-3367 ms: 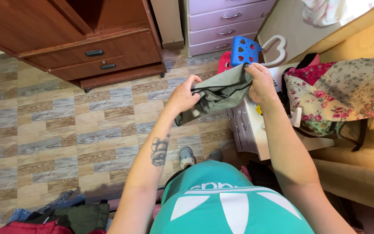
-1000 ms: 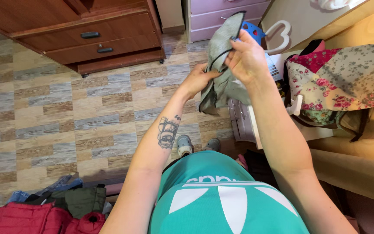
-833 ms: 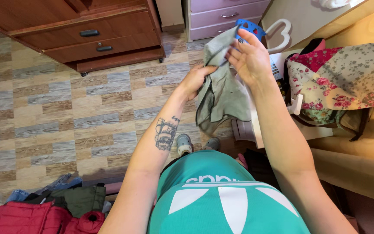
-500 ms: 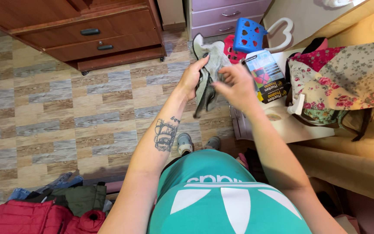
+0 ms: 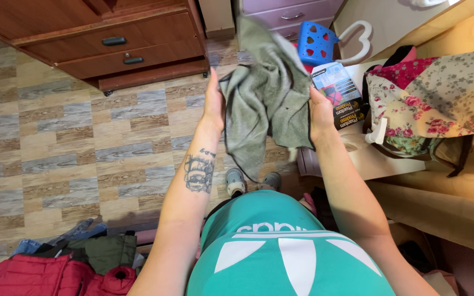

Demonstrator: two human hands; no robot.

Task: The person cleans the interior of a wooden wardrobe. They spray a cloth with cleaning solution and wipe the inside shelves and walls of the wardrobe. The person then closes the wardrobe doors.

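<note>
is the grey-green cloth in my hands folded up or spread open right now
Spread open, loosely. The grey-green cloth hangs in rumpled folds between the left hand and the right hand, each holding one side, its lower corner drooping free.

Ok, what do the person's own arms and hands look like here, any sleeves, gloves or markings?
Both arms are bare to above the elbow, with no sleeves in view. The left forearm carries a dark tattoo below the wrist. The left hand and right hand are ungloved; I see no rings, watch or bracelets. The shirt is teal with white shapes.
</note>
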